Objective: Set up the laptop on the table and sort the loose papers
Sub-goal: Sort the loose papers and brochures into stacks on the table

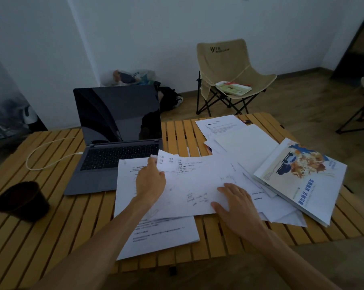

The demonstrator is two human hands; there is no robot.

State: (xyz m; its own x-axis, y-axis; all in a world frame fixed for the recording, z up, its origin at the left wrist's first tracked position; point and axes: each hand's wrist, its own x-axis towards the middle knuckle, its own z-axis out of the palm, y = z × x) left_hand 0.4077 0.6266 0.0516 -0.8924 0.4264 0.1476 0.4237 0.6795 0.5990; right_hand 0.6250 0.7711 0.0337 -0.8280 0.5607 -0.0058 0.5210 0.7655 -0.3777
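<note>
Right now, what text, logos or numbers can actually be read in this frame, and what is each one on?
Folding chair, backrest: a logo mark with a line of capitals beneath, too blurred to read.
Booklet, cover: large blue characters, upside down to the camera, not legible.
Loose papers under both hands: printed and handwritten lines, too small to read.
Laptop: screen dark, key legends unreadable.
No text reads clearly.

You are finding bare slats on the table (51,218) between the dark cup (22,200) and the papers (198,185). The open laptop (118,132) is blocking the far left; the booklet (300,178) is crowding the right edge.
</note>
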